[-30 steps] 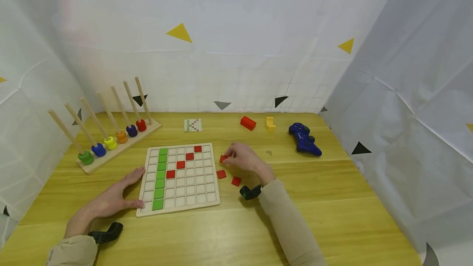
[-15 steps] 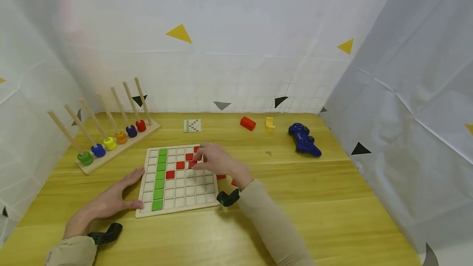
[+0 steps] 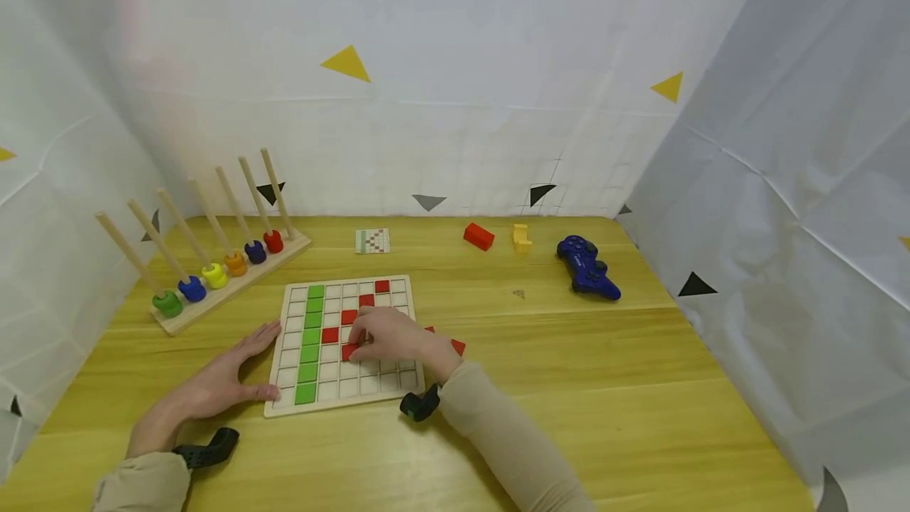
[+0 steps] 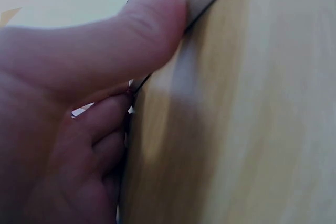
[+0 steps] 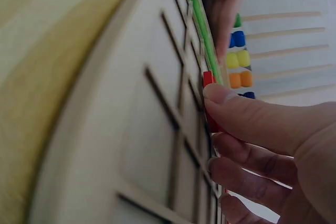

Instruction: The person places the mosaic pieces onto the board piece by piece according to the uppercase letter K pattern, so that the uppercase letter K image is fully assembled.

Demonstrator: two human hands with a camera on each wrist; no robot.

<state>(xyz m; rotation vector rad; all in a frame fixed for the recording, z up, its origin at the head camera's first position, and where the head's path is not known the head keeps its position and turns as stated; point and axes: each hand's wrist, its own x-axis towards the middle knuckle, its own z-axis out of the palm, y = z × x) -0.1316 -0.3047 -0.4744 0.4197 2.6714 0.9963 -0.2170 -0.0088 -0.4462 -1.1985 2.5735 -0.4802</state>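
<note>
A wooden grid board (image 3: 344, 405) lies on the table. Green tiles (image 3: 309, 353) fill one column, and red tiles (image 3: 330, 335) climb diagonally to the upper right. My right hand (image 3: 394, 336) is over the board's middle, pinching a red tile (image 5: 208, 78) between thumb and fingers. In the head view that tile sits at a cell below and right of the lowest red one in the diagonal. My left hand (image 3: 213, 382) rests at the board's left edge with thumb and fingers spread. Its thumb (image 4: 152, 19) touches the edge in the left wrist view.
Loose red tiles (image 3: 458, 347) lie right of the board, partly behind the right wrist. A peg stand with coloured beads (image 3: 235, 279) stands at the left. Behind are a pattern card (image 3: 373, 241), a red block (image 3: 479, 236), a yellow piece (image 3: 522, 239) and a blue game controller (image 3: 588, 267).
My right hand has picked up a red tile from the table right of the board, carried it left over the grid and lowered it toward a cell. The left hand stays in place.
</note>
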